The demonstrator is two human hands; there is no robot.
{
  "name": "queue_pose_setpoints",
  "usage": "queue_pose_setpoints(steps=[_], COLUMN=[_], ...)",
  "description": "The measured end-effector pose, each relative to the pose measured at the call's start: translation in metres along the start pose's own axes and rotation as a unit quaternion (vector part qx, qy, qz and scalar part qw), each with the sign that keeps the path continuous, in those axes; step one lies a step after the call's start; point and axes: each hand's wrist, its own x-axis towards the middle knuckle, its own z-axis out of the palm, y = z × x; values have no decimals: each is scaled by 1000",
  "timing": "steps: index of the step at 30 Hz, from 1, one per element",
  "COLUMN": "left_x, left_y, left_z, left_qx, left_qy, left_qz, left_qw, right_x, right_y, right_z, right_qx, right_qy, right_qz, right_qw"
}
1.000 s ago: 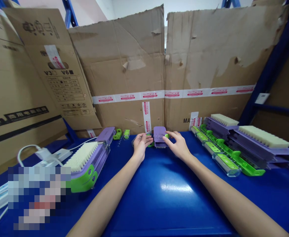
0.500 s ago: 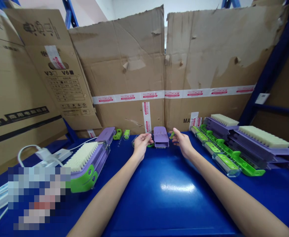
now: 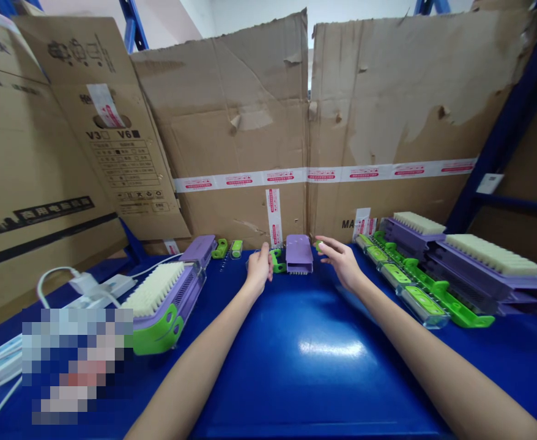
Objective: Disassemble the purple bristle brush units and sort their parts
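A purple plastic shell (image 3: 299, 253) with an open front end and bristles below lies between my hands. Just left of it is a green plastic clip (image 3: 277, 261), beside which my left hand (image 3: 259, 269) is held with fingers extended and nothing visible in them. Part of a clear plastic cover shows behind that hand. To the right of the shell, my right hand (image 3: 340, 260) has its thumb and index finger at a small green piece (image 3: 318, 246). The fingers partly cover this piece, so its shape is unclear.
A purple-and-green brush (image 3: 158, 305) lies at left, near a white power strip (image 3: 107, 290). Behind it are another green clip (image 3: 220, 249), a spring (image 3: 223, 264) and a green insert (image 3: 236, 248). Purple brush heads (image 3: 493, 253) and green strips (image 3: 433, 287) line the right. Cardboard (image 3: 232, 134) stands behind.
My left hand has drawn back left from the shell, and its pinch has loosened, exposing more of the green clip. My right thumb has lowered slightly beside the small green piece.
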Motion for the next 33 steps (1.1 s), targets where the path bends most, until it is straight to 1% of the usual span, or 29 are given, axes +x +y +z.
queue_pose_setpoints(steps=[2,4,7,9,12,14,15,20,26,29,31,33], left_x=[4,8,13,15,18,20,20,20,21,23,24,25], left_y=[2,5,8,10,11,11,12,13,11,8,8,8], left_z=[-5,-11,-20,-24,-28,-29,-30,-32,-34,-39,-44,-50], left_qx=[-46,-87,-128,-140,-152,-160,-163,-159,-101,-30,51,134], left_qy=[-1,7,52,85,118,123,123,131,147,176,207,241], left_qz=[-35,-50,-54,-55,-45,-35,-30,-6,35,76,126,190], left_qw=[998,995,989,985,980,979,978,979,983,981,969,942], right_x=[0,1,1,1,-1,-1,-1,0,0,0,-1,-2], right_y=[-2,-2,2,6,14,17,18,20,24,25,25,24], right_z=[-1,-1,-2,-2,-2,-1,-1,-3,-7,-7,-6,-6], right_qx=[-32,-67,-150,-240,-363,-409,-421,-442,-498,-512,-516,-520], right_qy=[2,15,56,72,66,60,58,75,75,69,65,63], right_qz=[-35,-64,-101,-134,-175,-181,-180,-164,-141,-145,-150,-152], right_qw=[999,996,982,959,913,892,887,879,852,844,841,838])
